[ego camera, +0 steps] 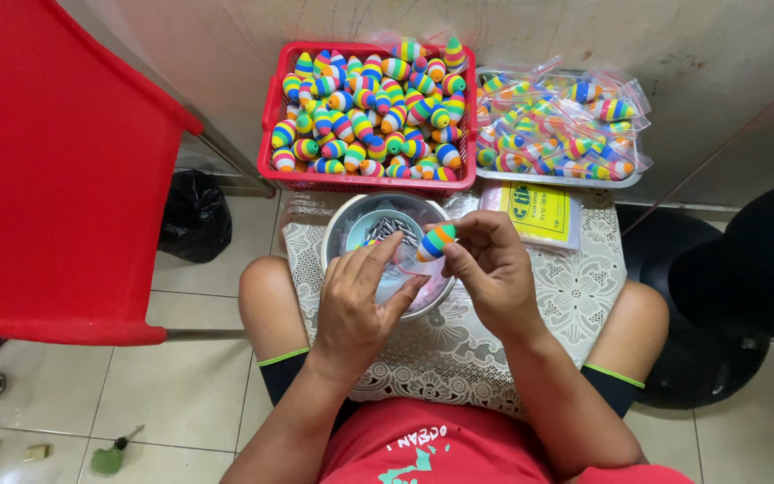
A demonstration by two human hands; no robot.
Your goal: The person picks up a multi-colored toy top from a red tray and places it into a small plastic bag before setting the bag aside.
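My right hand [485, 269] pinches a rainbow-striped, egg-shaped float [436, 241] between thumb and fingers, just above a metal bowl [338, 224]. My left hand [357, 305] rests over the bowl's near side with its fingers curled around a small clear plastic bag that reaches toward the float. Inside the bowl sits a pale blue dish holding several small grey metal pieces [387, 229]. The bowl stands on a white lace cloth [575, 296] spread over my lap.
A red basket [270, 116] full of striped floats stands ahead, beside a metal tray [629, 179] of bagged floats. A yellow packet stack [539, 213] lies near the bowl. A red chair [55, 170] is left, a black stool [700, 358] right, a black bag [194, 215] on the floor.
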